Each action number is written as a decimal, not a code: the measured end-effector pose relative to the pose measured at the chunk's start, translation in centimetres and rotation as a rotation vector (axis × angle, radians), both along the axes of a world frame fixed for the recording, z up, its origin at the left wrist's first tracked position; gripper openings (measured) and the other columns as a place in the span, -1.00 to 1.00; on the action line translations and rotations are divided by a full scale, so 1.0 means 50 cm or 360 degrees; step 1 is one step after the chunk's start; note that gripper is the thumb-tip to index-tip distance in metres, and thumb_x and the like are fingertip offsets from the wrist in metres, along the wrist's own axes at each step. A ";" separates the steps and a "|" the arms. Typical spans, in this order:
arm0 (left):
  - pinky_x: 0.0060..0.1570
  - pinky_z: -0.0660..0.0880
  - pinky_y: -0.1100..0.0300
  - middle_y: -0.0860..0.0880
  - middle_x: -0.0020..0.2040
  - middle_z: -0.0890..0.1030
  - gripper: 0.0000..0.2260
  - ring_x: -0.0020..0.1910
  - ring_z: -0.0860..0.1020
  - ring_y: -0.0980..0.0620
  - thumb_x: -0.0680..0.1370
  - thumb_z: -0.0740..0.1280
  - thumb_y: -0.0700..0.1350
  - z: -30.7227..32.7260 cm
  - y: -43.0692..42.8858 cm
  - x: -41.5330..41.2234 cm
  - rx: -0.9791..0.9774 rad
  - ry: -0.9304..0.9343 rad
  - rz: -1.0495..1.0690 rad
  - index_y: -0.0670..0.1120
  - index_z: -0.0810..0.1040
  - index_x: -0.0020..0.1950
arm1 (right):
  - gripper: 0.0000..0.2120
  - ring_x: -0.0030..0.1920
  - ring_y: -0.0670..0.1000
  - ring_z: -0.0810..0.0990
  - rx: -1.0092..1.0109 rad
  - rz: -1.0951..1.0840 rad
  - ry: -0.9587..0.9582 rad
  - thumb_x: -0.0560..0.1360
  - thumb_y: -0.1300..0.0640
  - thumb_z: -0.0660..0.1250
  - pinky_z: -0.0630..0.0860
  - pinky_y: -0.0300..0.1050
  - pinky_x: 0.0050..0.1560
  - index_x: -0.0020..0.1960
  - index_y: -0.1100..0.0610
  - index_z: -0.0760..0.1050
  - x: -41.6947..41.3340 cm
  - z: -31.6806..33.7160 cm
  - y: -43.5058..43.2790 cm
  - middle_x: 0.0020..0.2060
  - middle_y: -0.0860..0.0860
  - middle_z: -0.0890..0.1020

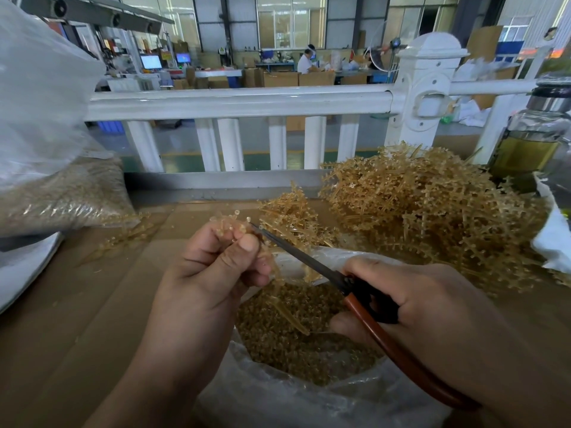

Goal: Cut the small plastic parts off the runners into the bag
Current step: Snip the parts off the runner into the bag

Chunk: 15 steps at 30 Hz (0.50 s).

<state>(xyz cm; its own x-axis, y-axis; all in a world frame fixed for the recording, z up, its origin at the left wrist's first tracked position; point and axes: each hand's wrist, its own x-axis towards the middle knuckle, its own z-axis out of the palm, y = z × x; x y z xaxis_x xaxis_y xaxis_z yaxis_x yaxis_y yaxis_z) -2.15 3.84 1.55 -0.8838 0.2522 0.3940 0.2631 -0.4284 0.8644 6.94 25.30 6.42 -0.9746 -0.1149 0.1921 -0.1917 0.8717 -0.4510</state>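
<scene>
Open bag point(309, 403) of parts point(293, 341) below my hands. My left hand point(213, 267) pinches runner point(230, 225) just beyond bag's far rim; my right hand point(432, 310) grips scissors point(309, 261), tips at runner. Risk: cut point outside rim, so parts may miss bag.

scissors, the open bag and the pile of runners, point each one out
scissors point(299, 254), head view, middle of the blade
open bag point(278, 396), head view, clear plastic wall at the near edge
pile of runners point(432, 211), head view, centre of the heap
</scene>
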 end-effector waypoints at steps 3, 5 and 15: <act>-0.19 0.55 0.21 -0.07 -0.25 0.57 -0.88 -0.25 0.53 0.02 0.52 0.46 -0.07 -0.002 0.001 0.000 0.0003 -0.0032 -0.0008 -0.07 0.57 -0.09 | -0.52 -0.24 -0.19 0.59 -0.0011 0.0011 0.0035 0.30 -0.52 0.22 0.50 -0.22 -0.22 0.00 -0.18 0.46 0.000 -0.002 0.001 -0.26 -0.23 0.61; -0.19 0.56 0.19 -0.07 -0.24 0.57 -0.88 -0.25 0.52 0.02 0.50 0.44 -0.06 -0.002 0.002 0.001 0.0006 -0.0039 -0.0010 -0.07 0.56 -0.10 | -0.53 -0.26 -0.18 0.59 -0.0014 0.0019 0.0044 0.32 -0.50 0.23 0.49 -0.23 -0.24 -0.02 -0.16 0.47 -0.001 -0.005 0.000 -0.28 -0.21 0.61; -0.22 0.54 0.20 -0.05 -0.25 0.56 -0.91 -0.27 0.52 0.03 0.49 0.41 -0.07 0.000 0.003 0.002 0.0046 -0.0073 -0.0045 -0.08 0.57 -0.10 | -0.46 -0.27 -0.16 0.59 -0.0050 0.0041 0.0020 0.32 -0.56 0.19 0.51 -0.17 -0.32 -0.01 -0.14 0.46 -0.002 -0.013 0.002 -0.23 -0.19 0.61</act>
<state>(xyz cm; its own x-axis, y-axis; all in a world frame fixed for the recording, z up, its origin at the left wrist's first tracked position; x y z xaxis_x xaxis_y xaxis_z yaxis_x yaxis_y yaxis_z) -2.05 4.01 1.55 -0.8937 0.2665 0.3610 0.2112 -0.4600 0.8624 6.82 25.42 5.77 -0.9688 -0.1339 0.2084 -0.2200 0.8518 -0.4754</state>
